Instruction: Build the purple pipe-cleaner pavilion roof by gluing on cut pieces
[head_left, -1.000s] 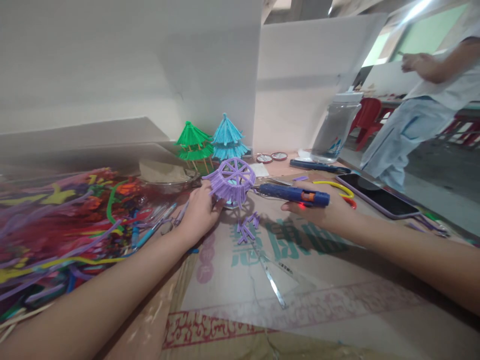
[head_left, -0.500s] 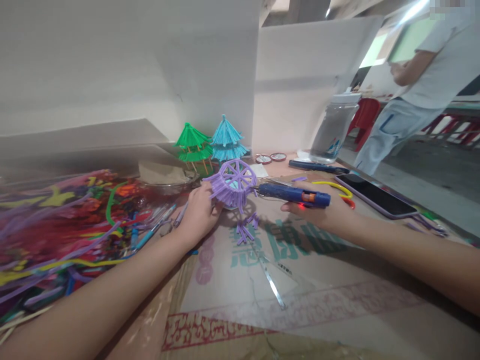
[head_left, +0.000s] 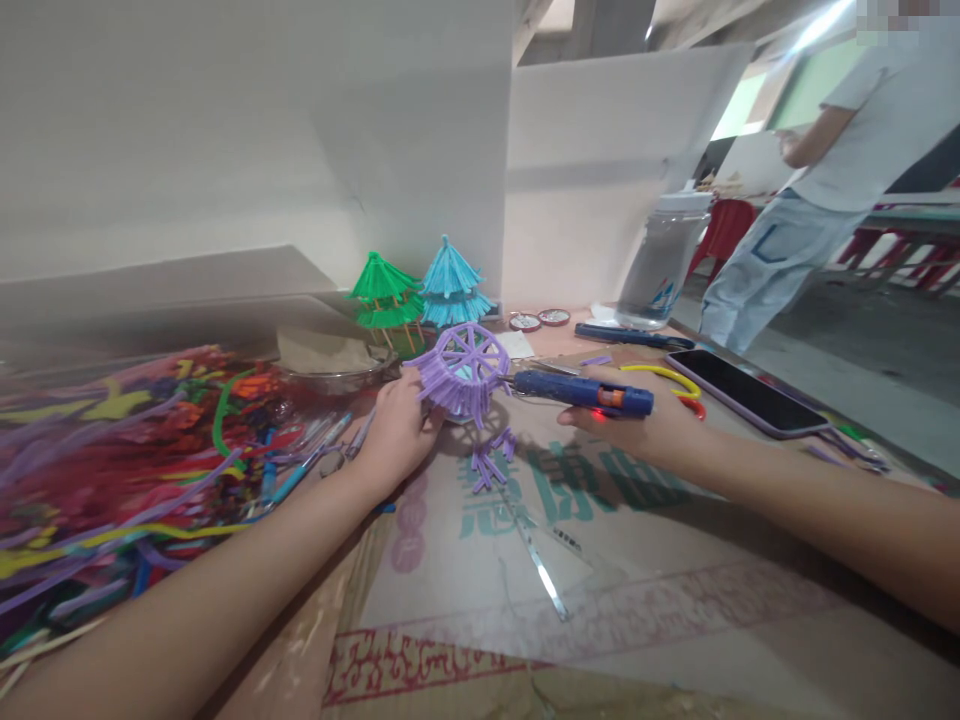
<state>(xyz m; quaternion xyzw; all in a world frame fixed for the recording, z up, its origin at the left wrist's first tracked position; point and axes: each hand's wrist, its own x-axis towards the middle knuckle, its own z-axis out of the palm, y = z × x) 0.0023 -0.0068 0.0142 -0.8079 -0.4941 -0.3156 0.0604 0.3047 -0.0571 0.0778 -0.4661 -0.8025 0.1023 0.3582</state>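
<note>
My left hand [head_left: 405, 425] is closed on the left edge of a purple pipe-cleaner roof [head_left: 459, 385], a spoked ring with a fringe of short strips hanging round it. In my right hand [head_left: 626, 425] is a blue hot glue gun [head_left: 581, 392], a red light glowing on its underside. Its nozzle points left and meets the right side of the purple roof, though whether it touches I cannot tell. Below the roof, short purple pipe-cleaner pieces [head_left: 491, 465] lie on the printed cardboard [head_left: 450, 600]. Metal tweezers [head_left: 546, 575] lie nearer to me.
Behind stand a green tiered pavilion [head_left: 384, 290] and a blue one [head_left: 451, 280]. Colourful pipe cleaners [head_left: 127, 450] heap at left beside a bowl [head_left: 337, 375]. To the right are a water bottle [head_left: 660, 265], a phone [head_left: 754, 393] and a dark-handled tool [head_left: 630, 336]. A person [head_left: 832, 170] stands beyond.
The view has shifted slightly. Both hands keep their hold, and the glue gun's nozzle stays at the purple roof's right side.
</note>
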